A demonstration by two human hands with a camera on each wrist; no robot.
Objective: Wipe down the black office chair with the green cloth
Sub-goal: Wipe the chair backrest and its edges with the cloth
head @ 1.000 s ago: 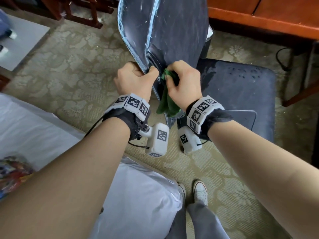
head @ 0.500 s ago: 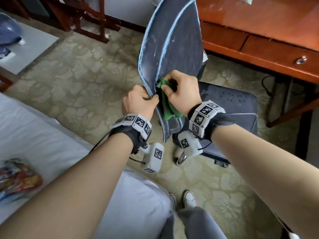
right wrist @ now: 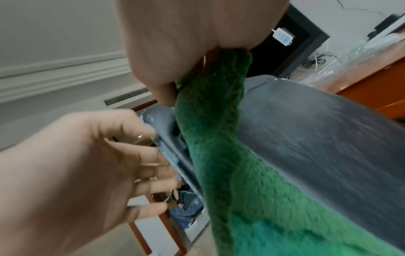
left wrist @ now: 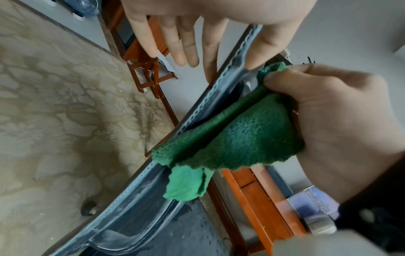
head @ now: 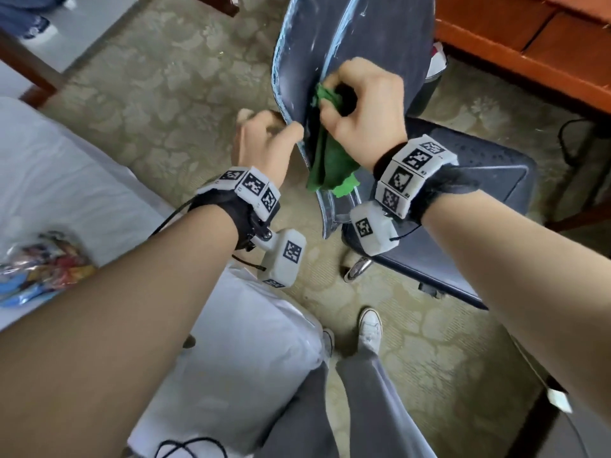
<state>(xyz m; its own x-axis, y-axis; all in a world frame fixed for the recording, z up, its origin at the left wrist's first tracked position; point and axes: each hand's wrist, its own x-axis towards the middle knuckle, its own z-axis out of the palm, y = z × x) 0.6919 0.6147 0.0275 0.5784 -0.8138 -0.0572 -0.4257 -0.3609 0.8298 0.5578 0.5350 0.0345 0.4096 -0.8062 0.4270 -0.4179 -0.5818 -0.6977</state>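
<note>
- right hand pinches cloth against chair back edge, to rub the seam
- left hand, fingers straight, apparently braces that edge; contact unclear

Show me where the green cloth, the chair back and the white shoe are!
green cloth [head: 327, 166]: head view, hanging folds.
chair back [head: 373, 31]: head view, upper panel.
white shoe [head: 370, 327]: head view, toe.

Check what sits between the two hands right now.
The chair back's edge: left hand has its thumb on one side and fingers on the other, while right hand presses the cloth beside it. Clearest in the head view.
</note>
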